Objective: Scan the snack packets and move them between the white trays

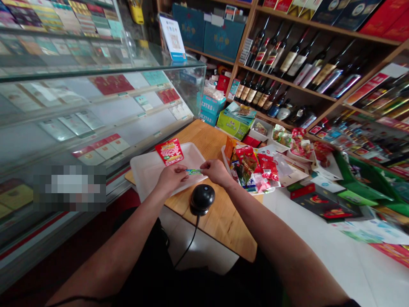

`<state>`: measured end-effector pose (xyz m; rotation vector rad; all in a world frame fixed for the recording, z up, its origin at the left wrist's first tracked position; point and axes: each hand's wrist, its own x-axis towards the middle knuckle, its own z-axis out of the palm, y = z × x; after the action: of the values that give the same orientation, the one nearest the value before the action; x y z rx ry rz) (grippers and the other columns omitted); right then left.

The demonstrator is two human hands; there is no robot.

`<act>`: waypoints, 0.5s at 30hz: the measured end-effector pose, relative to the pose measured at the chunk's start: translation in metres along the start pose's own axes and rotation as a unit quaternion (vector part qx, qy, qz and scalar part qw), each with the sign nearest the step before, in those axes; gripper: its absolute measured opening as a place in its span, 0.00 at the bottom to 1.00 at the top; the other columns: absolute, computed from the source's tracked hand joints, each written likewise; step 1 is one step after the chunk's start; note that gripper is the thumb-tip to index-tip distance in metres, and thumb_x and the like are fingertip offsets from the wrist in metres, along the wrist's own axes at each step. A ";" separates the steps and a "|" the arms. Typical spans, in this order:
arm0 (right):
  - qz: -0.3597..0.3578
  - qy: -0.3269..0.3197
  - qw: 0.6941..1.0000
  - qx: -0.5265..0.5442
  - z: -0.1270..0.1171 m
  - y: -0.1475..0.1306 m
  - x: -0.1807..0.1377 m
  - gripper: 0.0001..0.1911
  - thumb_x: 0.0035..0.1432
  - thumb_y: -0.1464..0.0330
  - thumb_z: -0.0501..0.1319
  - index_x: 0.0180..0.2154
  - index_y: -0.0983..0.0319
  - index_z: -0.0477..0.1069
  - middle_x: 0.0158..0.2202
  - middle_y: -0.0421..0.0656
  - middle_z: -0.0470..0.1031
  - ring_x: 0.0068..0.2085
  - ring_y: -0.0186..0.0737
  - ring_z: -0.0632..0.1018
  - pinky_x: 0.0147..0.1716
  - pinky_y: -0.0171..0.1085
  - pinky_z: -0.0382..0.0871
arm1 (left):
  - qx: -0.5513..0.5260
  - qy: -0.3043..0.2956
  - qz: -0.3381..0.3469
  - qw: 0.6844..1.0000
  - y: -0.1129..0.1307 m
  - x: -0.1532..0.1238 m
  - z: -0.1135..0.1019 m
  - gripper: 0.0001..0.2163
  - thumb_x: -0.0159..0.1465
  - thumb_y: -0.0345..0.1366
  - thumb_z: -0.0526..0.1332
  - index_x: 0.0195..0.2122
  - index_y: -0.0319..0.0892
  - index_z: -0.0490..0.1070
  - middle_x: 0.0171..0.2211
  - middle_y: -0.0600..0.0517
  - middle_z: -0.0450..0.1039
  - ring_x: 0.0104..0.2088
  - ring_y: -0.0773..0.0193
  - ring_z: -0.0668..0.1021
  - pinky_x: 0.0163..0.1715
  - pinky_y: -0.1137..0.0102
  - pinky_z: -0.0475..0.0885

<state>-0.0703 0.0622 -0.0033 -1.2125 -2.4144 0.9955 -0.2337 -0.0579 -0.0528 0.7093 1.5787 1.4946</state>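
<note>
My left hand and my right hand pinch opposite ends of a slim blue-green packet, which looks like a pack of gum. They hold it over the near right side of a white plastic tray. At the tray's far edge lies a red snack packet with a pink and white print. Just below my hands, a black round device with a cable stands on the wooden table.
A white basket heaped with colourful snack packets stands right of my right hand. A glass display case runs along the left. Shelves with wine bottles and several cartons line the back right.
</note>
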 end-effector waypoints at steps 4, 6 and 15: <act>-0.006 0.019 1.000 0.013 -0.002 0.006 -0.014 0.08 0.53 0.74 0.69 0.37 0.64 0.82 0.32 0.43 0.83 0.33 0.35 0.79 0.33 0.30 0.67 | -0.021 -0.009 -0.014 1.000 0.004 -0.011 0.007 0.12 0.54 0.34 0.69 0.38 0.39 0.74 0.31 0.50 0.78 0.30 0.63 0.82 0.37 0.65 0.80; 0.000 0.022 1.000 0.020 0.000 0.010 -0.020 0.07 0.54 0.74 0.68 0.36 0.64 0.82 0.32 0.42 0.83 0.33 0.35 0.79 0.33 0.30 0.67 | -0.020 -0.023 -0.017 0.999 0.004 -0.014 0.009 0.12 0.53 0.33 0.69 0.38 0.39 0.73 0.31 0.50 0.79 0.29 0.63 0.82 0.35 0.66 0.80; 0.000 0.044 0.998 0.034 0.006 0.020 -0.037 0.07 0.54 0.75 0.67 0.35 0.62 0.81 0.32 0.40 0.82 0.33 0.34 0.79 0.35 0.30 0.68 | 0.135 -0.025 0.064 0.988 -0.011 -0.015 0.009 0.10 0.55 0.37 0.67 0.37 0.40 0.75 0.31 0.49 0.80 0.31 0.61 0.82 0.34 0.67 0.77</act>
<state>-0.0389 0.0390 -0.0188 -1.2086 -2.2944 0.9930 -0.2173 -0.0672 -0.0608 1.0101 1.7433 1.3535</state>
